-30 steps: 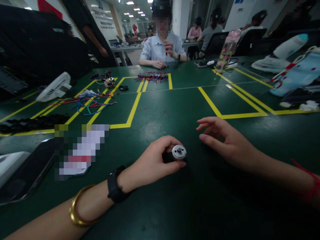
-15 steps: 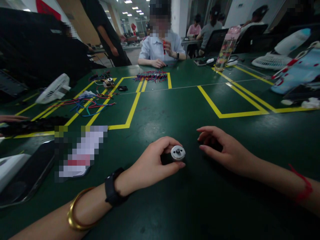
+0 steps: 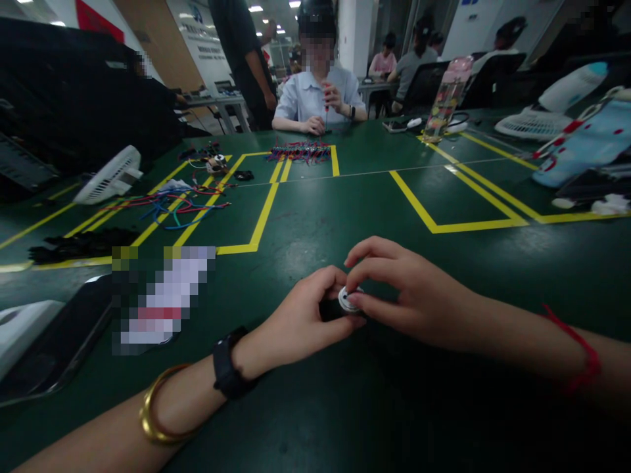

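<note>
A small silver motor (image 3: pixel 344 303) with a round, flat top stands upright just above or on the green table; its underside is hidden. My left hand (image 3: pixel 300 323) is closed around its sides, the thumb in front and the fingers behind. Over the motor's top, my right hand (image 3: pixel 419 292) pinches with thumb and index finger at the centre, where the short shaft is. Those fingertips cover the shaft and part of the top face.
A phone-like dark device (image 3: pixel 64 335) and a pixelated pale packet (image 3: pixel 165 302) lie at left. Beyond them are loose coloured wires (image 3: pixel 182 203) and a white fan (image 3: pixel 109 176). A bottle (image 3: pixel 446 98) stands at back right. Across the table a person (image 3: pixel 318 92) holds a red-handled screwdriver (image 3: pixel 326 105).
My right hand has moved left from beside the motor onto its top, closing thumb and index finger there. My left hand keeps its hold. A standing person in the background has shifted right.
</note>
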Tool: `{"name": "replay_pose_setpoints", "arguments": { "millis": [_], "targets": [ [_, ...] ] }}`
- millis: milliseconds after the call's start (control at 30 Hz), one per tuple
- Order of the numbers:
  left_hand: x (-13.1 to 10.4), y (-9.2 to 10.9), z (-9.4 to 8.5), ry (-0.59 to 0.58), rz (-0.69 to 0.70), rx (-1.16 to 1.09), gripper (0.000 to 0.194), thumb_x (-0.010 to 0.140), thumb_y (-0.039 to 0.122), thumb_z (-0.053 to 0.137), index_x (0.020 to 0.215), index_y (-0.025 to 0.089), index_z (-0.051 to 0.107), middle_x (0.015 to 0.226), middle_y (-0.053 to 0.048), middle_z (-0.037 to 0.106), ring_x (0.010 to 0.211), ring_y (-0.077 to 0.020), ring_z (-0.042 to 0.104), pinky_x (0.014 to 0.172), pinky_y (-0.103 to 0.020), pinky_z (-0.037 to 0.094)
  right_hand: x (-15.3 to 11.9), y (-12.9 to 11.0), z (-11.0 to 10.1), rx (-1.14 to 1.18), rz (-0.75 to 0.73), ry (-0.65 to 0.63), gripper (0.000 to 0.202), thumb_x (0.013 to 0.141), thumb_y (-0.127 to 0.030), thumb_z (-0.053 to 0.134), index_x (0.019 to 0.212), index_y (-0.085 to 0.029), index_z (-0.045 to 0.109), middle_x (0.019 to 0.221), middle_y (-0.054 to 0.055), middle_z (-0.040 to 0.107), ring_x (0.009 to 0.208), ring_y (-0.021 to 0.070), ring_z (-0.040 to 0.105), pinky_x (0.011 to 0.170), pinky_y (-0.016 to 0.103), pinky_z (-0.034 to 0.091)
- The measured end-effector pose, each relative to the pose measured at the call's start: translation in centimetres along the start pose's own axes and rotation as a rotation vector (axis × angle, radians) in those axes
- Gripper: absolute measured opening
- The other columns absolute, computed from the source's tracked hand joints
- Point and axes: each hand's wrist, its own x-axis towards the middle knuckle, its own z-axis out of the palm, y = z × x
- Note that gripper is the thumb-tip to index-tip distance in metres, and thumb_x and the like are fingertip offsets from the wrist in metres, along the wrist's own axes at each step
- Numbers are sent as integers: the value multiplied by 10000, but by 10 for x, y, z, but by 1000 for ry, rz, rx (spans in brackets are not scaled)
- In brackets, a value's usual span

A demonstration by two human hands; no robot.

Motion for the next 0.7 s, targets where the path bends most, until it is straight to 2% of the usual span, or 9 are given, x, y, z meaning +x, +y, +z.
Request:
{"name": "replay_pose_setpoints", "arguments": {
  "millis": [133, 167, 267, 367, 433, 533, 633, 700],
  "targets": [
    [0, 2, -1, -28, -1, -32, 276, 783, 190, 704, 1006, 181, 541, 941, -15, 617, 837, -161, 601, 743, -285, 493, -10, 8, -6, 20, 52, 113, 68, 877, -224, 623, 939, -201, 640, 1025, 55, 590, 961, 189, 576, 820, 321, 472],
    [0, 3, -1, -39, 2, -35, 276, 785, 180, 701, 1011, 179, 544, 951, -18, 621, 846, -161, 605, 752, -286, 494, -16, 12, -6, 9, 78, 89, 70, 876, -238, 627, 938, -207, 641, 1027, 52, 589, 962, 190, 575, 829, 328, 470],
    [0, 5, -2, -48, 7, -30, 277, 793, 173, 694, 1030, 178, 550, 989, -29, 628, 890, -167, 613, 790, -298, 496, -34, 26, -1, -32, 143, -120, 85, 872, -258, 630, 940, -225, 669, 1090, 69, 578, 1027, 223, 560, 880, 388, 466],
    [0, 5, -3, -46, 7, -12, 270, 804, 183, 686, 1038, 180, 552, 1016, -42, 634, 916, -179, 615, 819, -319, 499, -44, 33, 8, -95, 161, -198, 126, 870, -250, 616, 979, -236, 678, 1130, 84, 575, 1055, 258, 536, 882, 448, 455],
    [-1, 5, -3, -41, 0, 4, 271, 806, 195, 686, 1041, 184, 553, 1023, -48, 638, 919, -187, 615, 820, -330, 501, -46, 34, 10, -59, 169, -188, 149, 858, -264, 634, 1000, -236, 668, 1133, 83, 584, 1060, 262, 532, 891, 456, 451],
    [-1, 5, -3, -37, -13, 16, 281, 802, 217, 697, 1042, 191, 554, 1029, -53, 642, 921, -195, 615, 819, -342, 505, -47, 36, 8, 156, 322, -56, 204, 866, -325, 635, 1046, -230, 627, 1066, 69, 622, 965, 224, 580, 828, 396, 490],
    [-2, 5, -4, -47, -17, 4, 289, 806, 218, 696, 1055, 194, 552, 1056, -55, 642, 941, -196, 619, 836, -343, 507, -49, 44, 4, 467, 557, 193, 212, 862, -369, 642, 1017, -229, 613, 971, 38, 650, 829, 180, 618, 723, 330, 514],
    [-1, 5, -4, -53, -17, -13, 292, 811, 214, 691, 1065, 195, 550, 1069, -55, 642, 953, -195, 623, 844, -340, 508, -49, 51, 3, 645, 642, 354, 189, 839, -354, 668, 965, -221, 618, 919, 27, 657, 779, 166, 627, 700, 317, 518]
  ]
}}
